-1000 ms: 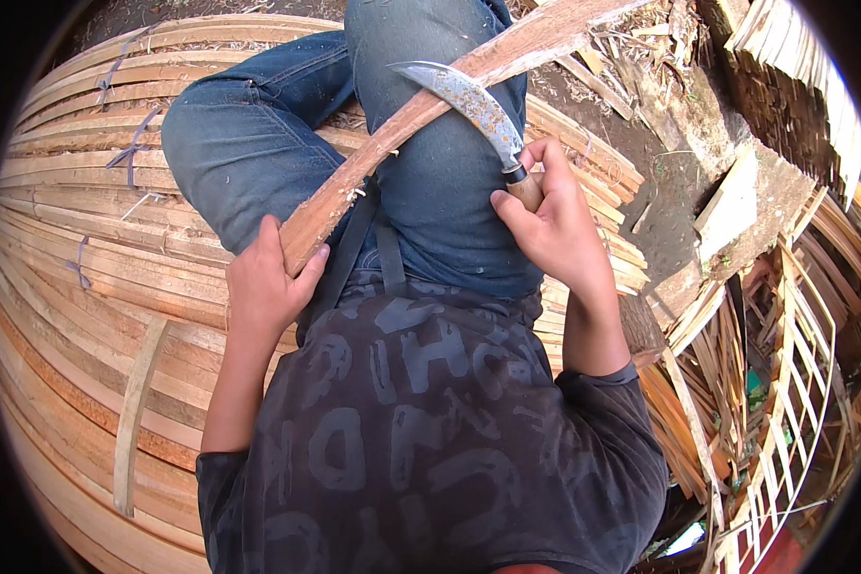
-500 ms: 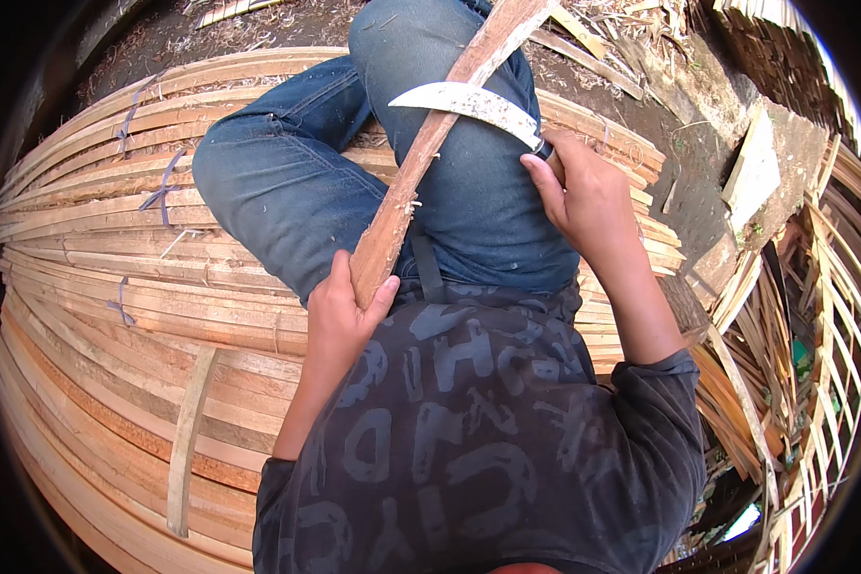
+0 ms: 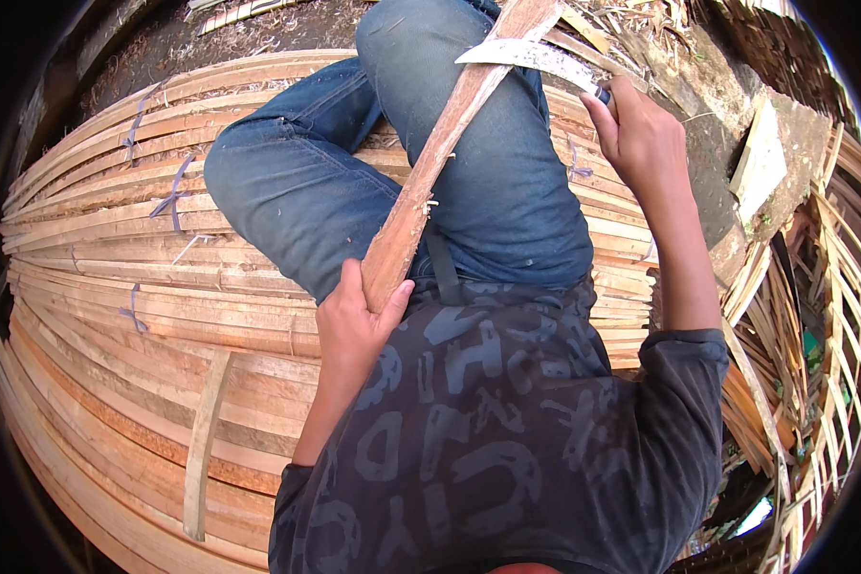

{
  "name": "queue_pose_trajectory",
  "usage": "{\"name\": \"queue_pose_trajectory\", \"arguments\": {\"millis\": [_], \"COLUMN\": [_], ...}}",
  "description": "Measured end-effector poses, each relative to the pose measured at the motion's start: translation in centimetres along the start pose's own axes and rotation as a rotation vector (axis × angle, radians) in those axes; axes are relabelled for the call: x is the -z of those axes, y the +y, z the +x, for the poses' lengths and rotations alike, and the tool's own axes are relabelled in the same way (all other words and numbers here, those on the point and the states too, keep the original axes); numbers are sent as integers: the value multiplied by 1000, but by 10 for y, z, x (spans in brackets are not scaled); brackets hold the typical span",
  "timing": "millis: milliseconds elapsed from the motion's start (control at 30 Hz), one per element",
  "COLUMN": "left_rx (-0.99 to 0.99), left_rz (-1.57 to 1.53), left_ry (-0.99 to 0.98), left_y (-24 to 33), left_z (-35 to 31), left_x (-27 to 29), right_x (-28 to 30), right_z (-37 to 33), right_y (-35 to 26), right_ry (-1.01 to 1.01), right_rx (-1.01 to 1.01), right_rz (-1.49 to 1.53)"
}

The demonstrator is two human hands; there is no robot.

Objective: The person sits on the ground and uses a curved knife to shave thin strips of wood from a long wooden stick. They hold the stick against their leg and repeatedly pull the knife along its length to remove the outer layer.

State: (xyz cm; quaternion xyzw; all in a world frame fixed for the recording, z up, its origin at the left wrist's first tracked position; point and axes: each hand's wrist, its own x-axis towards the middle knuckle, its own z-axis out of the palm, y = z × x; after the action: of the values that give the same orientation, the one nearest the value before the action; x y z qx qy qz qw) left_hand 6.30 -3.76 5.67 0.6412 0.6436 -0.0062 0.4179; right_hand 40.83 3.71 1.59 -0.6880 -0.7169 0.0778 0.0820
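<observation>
A long reddish-brown wooden strip (image 3: 434,158) lies slantwise over my lap, its far end beyond my raised knee. My left hand (image 3: 354,311) is closed around its near end, thumb on the right edge. Small curled shavings cling to the strip's right edge near the middle. In my right hand (image 3: 641,134) is the dark handle of a sickle (image 3: 536,57) with a curved, pale, speckled blade. That blade crosses the strip near its far end, its tip pointing left. Most of the handle is hidden by my fingers.
Bundles of long wooden strips (image 3: 105,316), tied with purple string (image 3: 174,196), lie under and left of my legs. One short slat (image 3: 204,450) rests across them. At right are a flat stone (image 3: 794,153), a pale wood piece (image 3: 761,158) and a heap of thin strips (image 3: 770,354).
My right hand and the sickle have moved away from me and to the right, toward the strip's far end. My left hand keeps its grip on the near end.
</observation>
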Motion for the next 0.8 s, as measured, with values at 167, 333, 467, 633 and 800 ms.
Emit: {"name": "queue_pose_trajectory", "arguments": {"millis": [167,333,467,633,800], "left_rx": [-3,25,50,-50,-68], "left_rz": [35,20,29,96,216], "left_ry": [-3,-30,-39,1,-4], "left_y": [1,-16,-13,12,36], "left_z": [1,-15,-11,15,26], "left_x": [-1,3,-1,-5,6], "right_x": [-5,41,70,12,-22], "right_z": [5,2,-10,-13,14], "right_y": [14,161,117,-4,-12], "right_ry": [0,119,69,-47,-75], "right_rx": [-48,-555,-620,-300,-302], "right_rz": [-37,-252,-62,17,-40]}}
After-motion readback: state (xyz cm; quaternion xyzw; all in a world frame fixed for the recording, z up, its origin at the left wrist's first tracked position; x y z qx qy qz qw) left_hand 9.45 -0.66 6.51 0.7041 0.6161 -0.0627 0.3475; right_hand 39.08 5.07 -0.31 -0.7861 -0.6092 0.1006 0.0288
